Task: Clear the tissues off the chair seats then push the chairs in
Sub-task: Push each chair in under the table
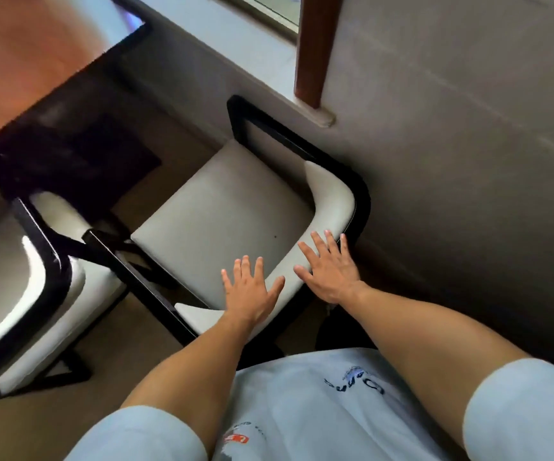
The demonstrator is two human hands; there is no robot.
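A chair [222, 207] with a pale grey cushioned seat and a black frame stands in the middle of the view, partly out from the wooden table [19, 61]. No tissue shows on its seat. My left hand [250, 291] lies flat with spread fingers on the curved padded backrest. My right hand [329, 267] lies flat on the same backrest, further right near the black frame corner. Both hands hold nothing.
A second chair [36, 294] of the same kind stands at the left, close beside the first. A grey wall [468, 128] runs along the right, with a brown wooden post [312, 51] and a window sill above. Brown floor shows below the chairs.
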